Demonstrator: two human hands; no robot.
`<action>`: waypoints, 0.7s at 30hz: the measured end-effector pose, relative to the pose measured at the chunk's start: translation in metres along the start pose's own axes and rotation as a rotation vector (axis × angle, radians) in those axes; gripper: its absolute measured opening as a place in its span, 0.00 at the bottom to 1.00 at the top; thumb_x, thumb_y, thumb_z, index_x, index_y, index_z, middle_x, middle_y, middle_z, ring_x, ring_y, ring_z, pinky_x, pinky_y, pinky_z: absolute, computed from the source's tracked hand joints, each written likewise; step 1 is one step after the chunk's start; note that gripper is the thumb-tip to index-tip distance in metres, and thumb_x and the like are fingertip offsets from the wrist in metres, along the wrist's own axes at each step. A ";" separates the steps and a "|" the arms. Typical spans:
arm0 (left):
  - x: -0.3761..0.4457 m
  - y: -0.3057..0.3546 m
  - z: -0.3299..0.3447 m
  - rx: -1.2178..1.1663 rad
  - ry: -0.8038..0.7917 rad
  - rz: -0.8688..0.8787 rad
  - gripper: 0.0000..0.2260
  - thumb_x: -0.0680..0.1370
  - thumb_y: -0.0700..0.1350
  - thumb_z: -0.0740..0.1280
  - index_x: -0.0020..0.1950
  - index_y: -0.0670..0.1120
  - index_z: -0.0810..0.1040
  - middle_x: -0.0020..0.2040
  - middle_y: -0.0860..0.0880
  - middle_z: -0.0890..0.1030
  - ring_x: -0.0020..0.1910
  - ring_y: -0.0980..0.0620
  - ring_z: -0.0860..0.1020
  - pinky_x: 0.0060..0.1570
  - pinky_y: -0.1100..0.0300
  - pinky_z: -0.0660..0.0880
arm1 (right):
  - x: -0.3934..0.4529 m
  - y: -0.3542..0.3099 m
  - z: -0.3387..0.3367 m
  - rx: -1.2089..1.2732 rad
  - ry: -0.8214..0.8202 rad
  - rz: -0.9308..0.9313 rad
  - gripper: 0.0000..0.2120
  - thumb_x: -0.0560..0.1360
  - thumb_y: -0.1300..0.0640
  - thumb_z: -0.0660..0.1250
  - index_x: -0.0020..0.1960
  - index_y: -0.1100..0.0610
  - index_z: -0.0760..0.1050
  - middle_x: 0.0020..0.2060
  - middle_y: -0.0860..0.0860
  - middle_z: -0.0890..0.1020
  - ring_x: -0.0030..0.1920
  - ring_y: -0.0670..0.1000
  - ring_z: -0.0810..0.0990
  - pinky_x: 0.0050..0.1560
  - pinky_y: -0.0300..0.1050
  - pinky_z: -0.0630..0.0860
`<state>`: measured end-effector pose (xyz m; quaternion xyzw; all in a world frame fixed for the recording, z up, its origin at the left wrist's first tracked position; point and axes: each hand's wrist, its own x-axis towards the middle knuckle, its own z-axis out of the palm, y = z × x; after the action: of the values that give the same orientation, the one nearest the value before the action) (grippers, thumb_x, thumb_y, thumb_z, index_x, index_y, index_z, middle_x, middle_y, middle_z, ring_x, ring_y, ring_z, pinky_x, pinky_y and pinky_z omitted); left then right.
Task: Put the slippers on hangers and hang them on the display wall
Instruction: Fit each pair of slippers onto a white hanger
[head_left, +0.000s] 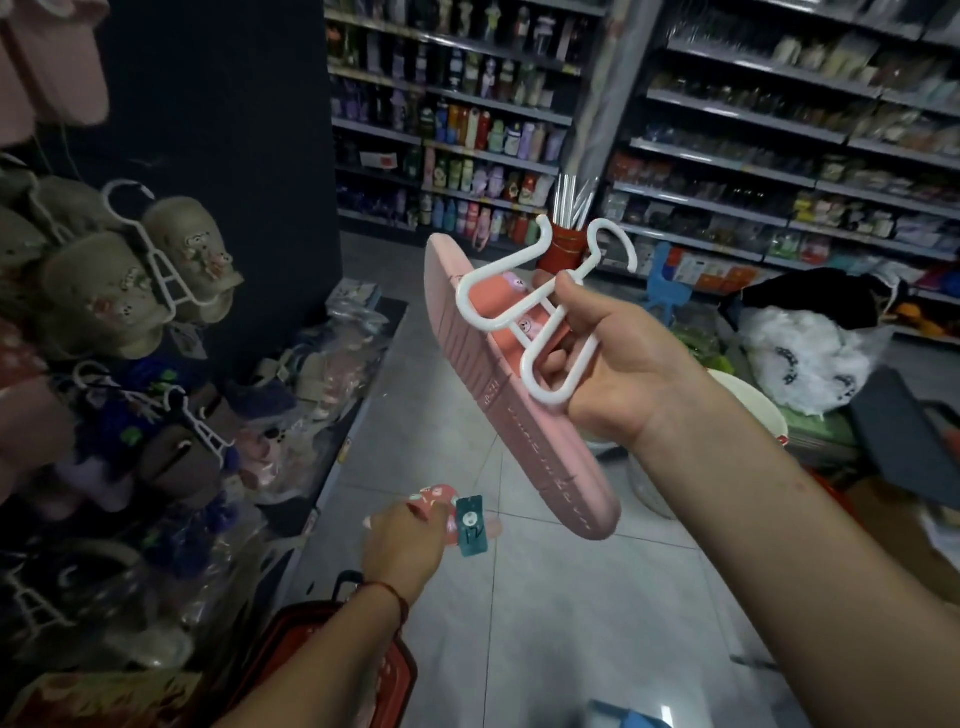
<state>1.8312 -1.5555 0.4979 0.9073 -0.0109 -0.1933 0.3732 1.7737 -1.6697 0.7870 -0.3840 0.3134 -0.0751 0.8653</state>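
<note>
Shop shelves (727, 130) packed with bottles and boxes fill the far side, from twelve to three o'clock. At nine o'clock the display wall (218, 104) carries olive slippers (140, 270) already on white hangers. The right hand (618, 358) at centre holds up a pink slipper (498, 410), sole showing and tilted, toe toward twelve o'clock; its grip is clamped on both the slipper and a white hanger (524, 312) lying against it. Down at six o'clock the left hand (405, 540) has its grip closed round a second pink slipper (434, 499) bearing a teal tag (472, 525), above a red basket (332, 649) on the floor.
</note>
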 end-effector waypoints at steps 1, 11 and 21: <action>0.005 0.000 0.002 0.092 -0.035 0.013 0.23 0.79 0.67 0.55 0.48 0.51 0.80 0.46 0.50 0.79 0.43 0.52 0.75 0.41 0.59 0.74 | -0.003 -0.004 -0.003 0.001 -0.002 -0.004 0.08 0.78 0.54 0.69 0.53 0.55 0.84 0.42 0.50 0.82 0.27 0.46 0.76 0.22 0.34 0.70; 0.015 0.017 0.085 0.275 -0.212 -0.082 0.57 0.63 0.77 0.65 0.81 0.47 0.50 0.81 0.41 0.50 0.77 0.31 0.53 0.71 0.33 0.64 | -0.026 -0.018 -0.044 0.003 -0.089 0.017 0.12 0.79 0.54 0.66 0.44 0.58 0.84 0.57 0.50 0.84 0.53 0.49 0.75 0.23 0.33 0.69; 0.018 0.037 0.046 0.159 0.051 0.415 0.44 0.69 0.49 0.78 0.77 0.40 0.58 0.82 0.44 0.46 0.74 0.37 0.63 0.69 0.47 0.70 | -0.063 -0.051 -0.108 0.148 -0.007 -0.292 0.09 0.70 0.53 0.68 0.46 0.56 0.83 0.45 0.53 0.87 0.41 0.51 0.87 0.41 0.49 0.84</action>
<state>1.8365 -1.6157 0.4872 0.9167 -0.2032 -0.0880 0.3325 1.6647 -1.7480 0.7987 -0.3610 0.2447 -0.2215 0.8722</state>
